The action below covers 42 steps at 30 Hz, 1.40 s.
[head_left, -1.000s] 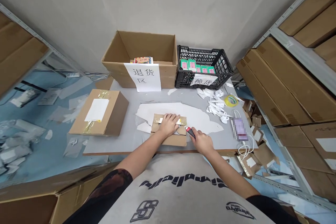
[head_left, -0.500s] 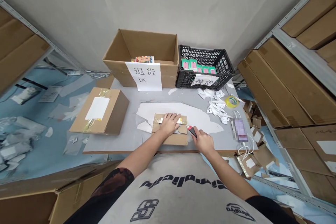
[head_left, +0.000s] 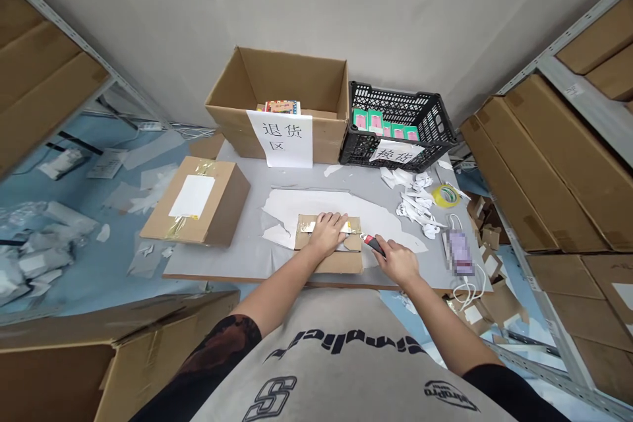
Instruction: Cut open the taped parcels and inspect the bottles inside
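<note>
A small cardboard box lies near the table's front edge, with clear tape and a white-and-yellow label along its far part. My left hand lies on top of it, fingers spread across the taped strip. In my right hand is a red and black utility knife. Its tip is at the box's right edge; whether the blade touches the cardboard I cannot tell. Beneath the box spreads a torn white sheet.
At the back stand a large open carton and a black crate holding green-and-pink packs. A taped box sits left. Crumpled paper, a tape roll and a phone with a cable lie right. Shelves flank the table.
The whole view has shifted slightly. My right hand has swung a little outward to the right, so the knife lies flatter, its tip still by the box's right edge. My left hand stays put.
</note>
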Available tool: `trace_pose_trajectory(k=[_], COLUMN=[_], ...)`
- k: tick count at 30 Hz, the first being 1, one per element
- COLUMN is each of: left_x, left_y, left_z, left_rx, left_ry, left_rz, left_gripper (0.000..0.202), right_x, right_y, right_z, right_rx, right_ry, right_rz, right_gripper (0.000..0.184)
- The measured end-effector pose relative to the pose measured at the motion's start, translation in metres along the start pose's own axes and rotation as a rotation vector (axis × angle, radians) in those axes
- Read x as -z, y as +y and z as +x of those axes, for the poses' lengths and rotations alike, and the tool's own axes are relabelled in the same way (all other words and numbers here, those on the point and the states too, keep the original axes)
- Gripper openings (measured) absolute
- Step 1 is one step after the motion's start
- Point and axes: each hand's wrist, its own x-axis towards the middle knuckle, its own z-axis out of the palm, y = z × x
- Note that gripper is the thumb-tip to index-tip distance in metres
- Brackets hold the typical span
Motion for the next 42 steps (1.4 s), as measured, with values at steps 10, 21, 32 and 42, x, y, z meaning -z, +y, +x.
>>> trace_pose_trajectory(k=[10,21,32,42], left_x=[0.001,0.002,-0.003,-0.011], left_y=[0.0,0.006,0.008,0.005], left_z=[-0.003,-0.003,0.011,0.004], left_rx=[-0.022,-0.032,-0.302,-0.343], left_ry=[-0.014,-0.043,-0.069,-0.028], left_rz=[0.006,0.05,0.102,-0.012], left_gripper=[0.05,0.053,0.044,0.039], right_x=[0.069,0.029,0.024,0.039], right_y=[0.145,0.042,0.034,0.068], right_z=[0.042,0.016,0.018,0.039], right_rx=[-0.423,0.25,0.217,-0.368], right_ry=[0.062,-0.194,-0.163,0.047], right_rz=[0.058,0.112,0.073,0.089], right_gripper=[0.061,0.05,0.051,0.056])
